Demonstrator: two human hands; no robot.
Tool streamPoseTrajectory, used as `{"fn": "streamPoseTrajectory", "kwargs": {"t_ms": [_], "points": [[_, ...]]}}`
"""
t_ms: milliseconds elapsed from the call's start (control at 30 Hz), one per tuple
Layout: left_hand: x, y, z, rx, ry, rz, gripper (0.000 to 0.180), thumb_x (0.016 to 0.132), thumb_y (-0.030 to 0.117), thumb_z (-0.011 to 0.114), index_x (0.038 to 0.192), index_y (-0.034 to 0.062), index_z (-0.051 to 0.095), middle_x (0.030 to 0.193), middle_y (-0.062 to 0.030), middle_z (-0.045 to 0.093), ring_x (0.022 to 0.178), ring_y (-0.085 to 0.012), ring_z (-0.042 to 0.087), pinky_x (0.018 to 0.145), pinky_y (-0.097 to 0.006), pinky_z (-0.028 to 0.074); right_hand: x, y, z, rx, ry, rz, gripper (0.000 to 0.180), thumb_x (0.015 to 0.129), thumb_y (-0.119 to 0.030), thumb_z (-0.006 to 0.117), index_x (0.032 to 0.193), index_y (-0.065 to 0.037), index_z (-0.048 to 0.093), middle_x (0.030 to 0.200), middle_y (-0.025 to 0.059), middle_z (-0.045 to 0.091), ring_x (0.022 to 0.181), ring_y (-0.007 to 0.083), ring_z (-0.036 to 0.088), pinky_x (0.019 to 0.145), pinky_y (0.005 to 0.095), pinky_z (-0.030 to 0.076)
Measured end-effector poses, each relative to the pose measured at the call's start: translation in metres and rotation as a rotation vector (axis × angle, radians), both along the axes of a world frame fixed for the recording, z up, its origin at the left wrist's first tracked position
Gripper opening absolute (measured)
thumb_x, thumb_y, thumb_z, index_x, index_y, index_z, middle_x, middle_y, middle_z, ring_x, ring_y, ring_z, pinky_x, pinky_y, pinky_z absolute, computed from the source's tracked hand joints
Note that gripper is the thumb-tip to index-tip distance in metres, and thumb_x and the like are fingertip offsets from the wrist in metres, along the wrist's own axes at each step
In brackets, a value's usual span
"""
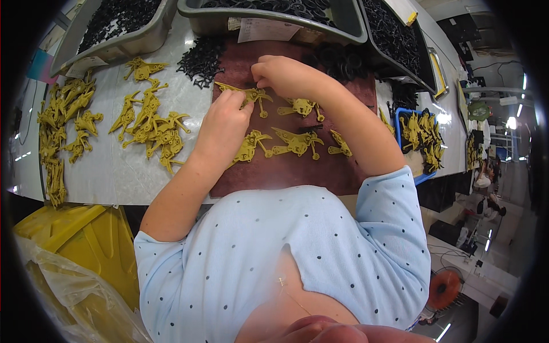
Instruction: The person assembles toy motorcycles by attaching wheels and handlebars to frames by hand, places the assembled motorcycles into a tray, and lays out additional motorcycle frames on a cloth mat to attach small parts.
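On the dark red mat [269,174], my left hand [224,120] pinches a yellow plastic part [262,98] with a pointed end and thin arms. Just above the same part is my right hand [289,75], its fingers curled together. Whatever those fingertips hold, if anything, is hidden. Nearer to me lie more yellow parts [297,142] of the same shape, spaced out on the mat. One of them has a small black piece [311,129] at its upper edge. Another yellow part [301,107] rests below my right wrist.
Piles of yellow parts [151,126] cover the table's left side. Small black pieces [201,60] and black rings [343,62] are heaped beyond my hands. Grey bins [274,31] of black parts line the back. A blue basket [416,113] with yellow and black parts stands right.
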State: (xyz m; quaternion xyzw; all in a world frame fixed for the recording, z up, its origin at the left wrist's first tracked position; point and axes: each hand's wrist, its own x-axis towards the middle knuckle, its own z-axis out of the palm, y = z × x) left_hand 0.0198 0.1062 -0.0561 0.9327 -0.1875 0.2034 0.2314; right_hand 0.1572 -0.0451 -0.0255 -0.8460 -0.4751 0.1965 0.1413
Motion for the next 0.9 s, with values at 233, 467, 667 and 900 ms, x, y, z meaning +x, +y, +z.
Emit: {"fn": "streamPoseTrajectory", "kwargs": {"t_ms": [233, 467, 667, 900], "points": [[0.004, -0.002, -0.002, -0.022, 0.018, -0.003, 0.015, 0.077, 0.000, 0.062, 0.089, -0.0055, 0.069, 0.087, -0.0121, 0.059, 0.089, -0.0267, 0.057, 0.076, -0.037, 0.050, -0.027, 0.006, -0.008, 0.024, -0.370, -0.108, 0.014, 0.078, -0.005, 0.060, 0.092, -0.003, 0.061, 0.094, 0.0132, 0.057, 0.088, 0.0332, 0.062, 0.074, 0.0418, 0.052], [0.002, 0.005, -0.002, -0.002, 0.074, -0.026, 0.024, 0.077, -0.001, 0.059, 0.099, -0.0030, 0.069, 0.104, -0.0147, 0.062, 0.097, -0.0294, 0.057, 0.082, -0.035, 0.050, -0.027, -0.008, -0.020, 0.148, -0.176, -0.306, 0.021, 0.086, -0.015, 0.064, 0.104, -0.005, 0.063, 0.097, 0.0147, 0.059, 0.089, 0.0349, 0.062, 0.074, 0.0416, 0.051], [0.000, 0.002, -0.002, 0.026, 0.094, -0.022, 0.027, 0.078, -0.001, 0.060, 0.104, -0.0016, 0.069, 0.109, -0.0166, 0.062, 0.102, -0.0299, 0.058, 0.086, -0.035, 0.050, -0.018, -0.085, 0.004, 0.570, -0.379, -0.718, 0.026, 0.087, -0.012, 0.063, 0.111, -0.003, 0.063, 0.101, 0.0172, 0.066, 0.095, 0.0339, 0.063, 0.084, 0.0393, 0.050], [0.002, 0.000, -0.002, 0.029, 0.102, -0.032, 0.025, 0.078, -0.002, 0.060, 0.101, 0.0000, 0.070, 0.108, -0.0168, 0.062, 0.102, -0.0314, 0.058, 0.087, -0.036, 0.049, -0.004, -0.234, 0.001, -0.577, -0.610, -1.191, 0.021, 0.085, -0.015, 0.056, 0.099, -0.006, 0.070, 0.102, 0.0159, 0.066, 0.094, 0.0346, 0.066, 0.078, 0.0446, 0.053]]}}
